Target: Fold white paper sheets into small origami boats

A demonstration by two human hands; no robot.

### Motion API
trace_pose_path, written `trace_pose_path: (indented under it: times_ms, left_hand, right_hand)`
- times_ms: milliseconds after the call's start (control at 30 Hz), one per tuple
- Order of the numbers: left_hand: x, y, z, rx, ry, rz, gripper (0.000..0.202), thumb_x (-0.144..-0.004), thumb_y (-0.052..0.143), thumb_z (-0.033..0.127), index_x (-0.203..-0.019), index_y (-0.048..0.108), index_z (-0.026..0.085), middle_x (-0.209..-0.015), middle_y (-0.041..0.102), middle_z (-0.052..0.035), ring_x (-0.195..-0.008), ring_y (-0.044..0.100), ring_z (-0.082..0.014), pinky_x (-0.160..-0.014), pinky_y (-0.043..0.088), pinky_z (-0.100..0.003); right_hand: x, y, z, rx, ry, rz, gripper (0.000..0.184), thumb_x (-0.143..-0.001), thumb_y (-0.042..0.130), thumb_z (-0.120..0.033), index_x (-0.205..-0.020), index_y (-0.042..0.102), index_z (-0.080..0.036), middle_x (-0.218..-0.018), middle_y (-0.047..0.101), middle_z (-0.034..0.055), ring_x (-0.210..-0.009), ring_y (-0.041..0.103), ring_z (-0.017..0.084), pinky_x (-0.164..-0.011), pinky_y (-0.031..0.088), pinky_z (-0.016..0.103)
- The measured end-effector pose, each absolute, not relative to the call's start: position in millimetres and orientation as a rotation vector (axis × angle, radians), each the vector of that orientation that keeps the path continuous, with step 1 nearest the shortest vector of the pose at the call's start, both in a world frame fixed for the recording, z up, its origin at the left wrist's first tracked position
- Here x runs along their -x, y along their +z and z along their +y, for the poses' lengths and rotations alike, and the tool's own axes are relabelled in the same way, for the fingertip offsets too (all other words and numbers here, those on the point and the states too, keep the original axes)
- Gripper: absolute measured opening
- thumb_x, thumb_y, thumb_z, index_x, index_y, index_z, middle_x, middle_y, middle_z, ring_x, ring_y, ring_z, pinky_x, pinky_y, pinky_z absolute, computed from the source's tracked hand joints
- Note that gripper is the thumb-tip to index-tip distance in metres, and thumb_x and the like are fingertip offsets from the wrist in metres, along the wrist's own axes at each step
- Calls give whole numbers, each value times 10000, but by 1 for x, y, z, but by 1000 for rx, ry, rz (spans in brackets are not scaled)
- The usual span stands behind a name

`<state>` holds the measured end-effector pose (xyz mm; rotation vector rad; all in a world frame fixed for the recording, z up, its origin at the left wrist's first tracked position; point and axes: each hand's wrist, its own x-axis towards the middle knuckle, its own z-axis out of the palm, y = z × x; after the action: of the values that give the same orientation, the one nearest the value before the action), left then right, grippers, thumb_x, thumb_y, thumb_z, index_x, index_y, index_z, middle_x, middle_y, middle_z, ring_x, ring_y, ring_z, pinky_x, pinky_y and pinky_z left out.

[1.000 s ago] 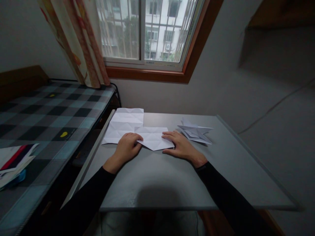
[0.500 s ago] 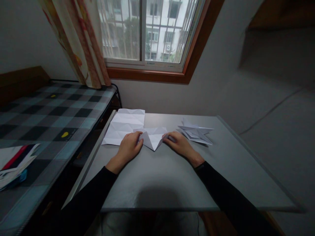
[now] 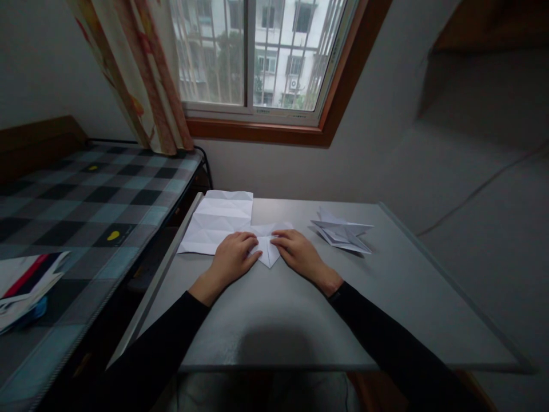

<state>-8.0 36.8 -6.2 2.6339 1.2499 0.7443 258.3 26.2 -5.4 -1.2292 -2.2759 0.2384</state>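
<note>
A small white paper with a folded V-shaped point (image 3: 270, 259) lies near the middle of the smooth pale-grey rectangular desk (image 3: 274, 309), its tip turned towards the person. The bare left hand (image 3: 234, 254) touches its left side, the fingers bent and close together, the thumb set apart from them along the near edge. The bare right hand (image 3: 300, 253) touches its right side, the fingertips close to the centre line where two folded flaps meet. Whether either hand pinches the paper or only presses it down, I cannot tell.

Beside the left hand, a larger white paper sheet with a grid of creases (image 3: 221, 213) lies by the desk's far left corner. Right of the right hand, apart from it, sits a pointed, many-layered white folded-paper shape (image 3: 343, 233). Both wrists run into long black fabric sleeves (image 3: 167, 326).
</note>
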Motion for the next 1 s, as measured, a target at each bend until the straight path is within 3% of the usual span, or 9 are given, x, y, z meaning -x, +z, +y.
trace_pose_path:
  times_ms: [67, 167, 233, 333, 667, 767, 900, 1000]
  left_hand:
    - [7, -10, 36, -2612, 754, 1243, 300, -1045, 726, 449, -1268, 768, 253, -1419, 768, -97, -1297, 716, -314, -1145, 567, -501]
    - [6, -16, 35, -2640, 691, 1242, 477, -1071, 678, 508, -1461, 703, 233, -1603, 672, -113, -1477, 634, -316, -1281, 480, -504]
    - [5, -20, 35, -2688, 596, 1238, 588, -1111, 591, 547, -1595, 608, 213, -1712, 566, -124, -1592, 531, -321, -1348, 399, -528]
    - [4, -25, 34, -2725, 494, 1242, 674, -1150, 465, 587, -1705, 483, 205, -1789, 451, -129, -1678, 410, -318, -1385, 330, -543]
    - [-2, -37, 32, -2632, 519, 1476, 677, -1142, 430, 508, -1759, 379, 232, -1809, 411, -147, -1684, 391, -367, -1368, 327, -613]
    - [1, -39, 37, -2576, 544, 1588, 702, -1134, 431, 524, -1747, 383, 183, -1796, 419, -191, -1678, 392, -403, -1357, 333, -632]
    - [9, -36, 46, -2511, 543, 1715, 771, -1106, 489, 572, -1700, 406, 88, -1772, 422, -274, -1655, 418, -434, -1355, 336, -618]
    - [13, -28, 54, -2505, 621, 1708, 812, -1056, 592, 600, -1657, 430, 78, -1688, 524, -297, -1582, 503, -447, -1317, 389, -610]
  right_hand:
    - [-255, -8, 23, 1234, 255, -2339, 433, -1139, 482, -303, -1492, 723, -236, -1584, 683, 125, -1465, 637, 295, -1276, 496, 511]
    - [-252, -16, 20, 1308, 227, -2456, 592, -1150, 460, -377, -1699, 504, -160, -1770, 474, 173, -1652, 455, 318, -1364, 383, 563]
    - [-249, -21, 20, 1365, 189, -2512, 665, -1158, 435, -416, -1752, 397, -120, -1816, 368, 198, -1710, 343, 331, -1391, 320, 591]
    - [-245, -24, 19, 1410, 154, -2530, 699, -1167, 400, -443, -1777, 331, -107, -1829, 319, 212, -1726, 294, 325, -1402, 297, 582]
    - [-254, -27, 27, 1571, 97, -2435, 779, -1152, 410, -543, -1760, 343, -60, -1813, 336, 258, -1708, 337, 369, -1383, 331, 575]
    - [-262, -25, 33, 1659, 87, -2412, 762, -1155, 391, -515, -1747, 361, -36, -1816, 325, 261, -1708, 335, 372, -1383, 323, 573]
    - [-270, -25, 37, 1688, 101, -2384, 692, -1159, 369, -462, -1753, 383, -105, -1824, 346, 211, -1706, 351, 347, -1380, 317, 575]
    - [-274, -25, 40, 1650, 117, -2353, 688, -1143, 398, -439, -1747, 395, -110, -1812, 381, 212, -1695, 372, 348, -1381, 313, 573]
